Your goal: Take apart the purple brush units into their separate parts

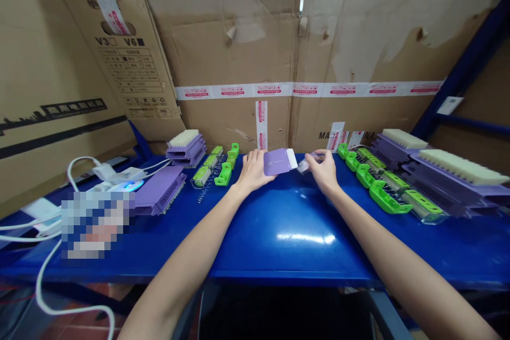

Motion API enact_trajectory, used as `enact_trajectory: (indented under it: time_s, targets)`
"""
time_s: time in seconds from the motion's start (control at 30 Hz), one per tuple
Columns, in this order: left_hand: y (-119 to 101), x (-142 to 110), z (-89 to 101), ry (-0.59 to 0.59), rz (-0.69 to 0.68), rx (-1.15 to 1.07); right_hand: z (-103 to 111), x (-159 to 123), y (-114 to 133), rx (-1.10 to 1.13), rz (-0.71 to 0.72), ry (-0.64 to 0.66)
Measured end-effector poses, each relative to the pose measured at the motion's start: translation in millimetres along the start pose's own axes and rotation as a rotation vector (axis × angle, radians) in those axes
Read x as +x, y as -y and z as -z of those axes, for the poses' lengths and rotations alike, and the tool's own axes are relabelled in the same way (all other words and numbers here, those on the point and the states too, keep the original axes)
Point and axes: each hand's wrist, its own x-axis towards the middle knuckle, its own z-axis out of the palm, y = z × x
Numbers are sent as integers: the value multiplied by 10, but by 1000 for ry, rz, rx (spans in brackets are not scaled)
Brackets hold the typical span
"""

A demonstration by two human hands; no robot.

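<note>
My left hand (252, 171) is closed around one end of a small purple cardboard box (278, 162), held above the blue table. The box's right end has a raised flap with a white inside. To the right of that flap, my right hand (323, 169) pinches a small clear plastic piece (304, 164); its exact kind is too blurred to make out. A narrow gap separates the piece from the box. Left of my left hand lie bright green plastic holders (224, 175) and clear cases with green tops (201, 176). More green holders (364, 176) and a clear case (425, 207) lie right of my right hand.
Purple slatted blocks with cream tops (186, 147) are stacked at the left, another purple block (159, 191) before them. Similar purple blocks (442, 186) stand right. White cables (43, 276) and a power strip with chargers (105, 172) occupy the left. Cardboard (239, 58) walls the back.
</note>
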Motion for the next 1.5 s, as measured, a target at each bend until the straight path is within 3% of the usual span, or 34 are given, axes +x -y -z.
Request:
enact_trajectory:
  time_s: [0.1,0.23,0.5,0.67,1.1,1.23,1.33,1.5]
  targets:
    - [37,-8,-39,-21,-46,62,-25,-38,38,18,-24,-18]
    - [86,-7,-56,-6,-154,175,9,-39,80,-9,35,62]
    - [95,-12,-46,-13,-185,275,88,-4,117,-98,80,91]
    - [71,-4,-41,-46,-167,273,90,-29,172,-326,107,91]
    - [48,15,60,-1,-177,203,110,-121,265,-820,100,327]
    - [33,10,82,11,-188,208,161,-86,303,-824,129,218]
    - [15,9,88,12,-181,196,280,6,270,-863,98,156]
    - [-40,26,80,19,-196,175,402,99,66,-1000,-41,332]
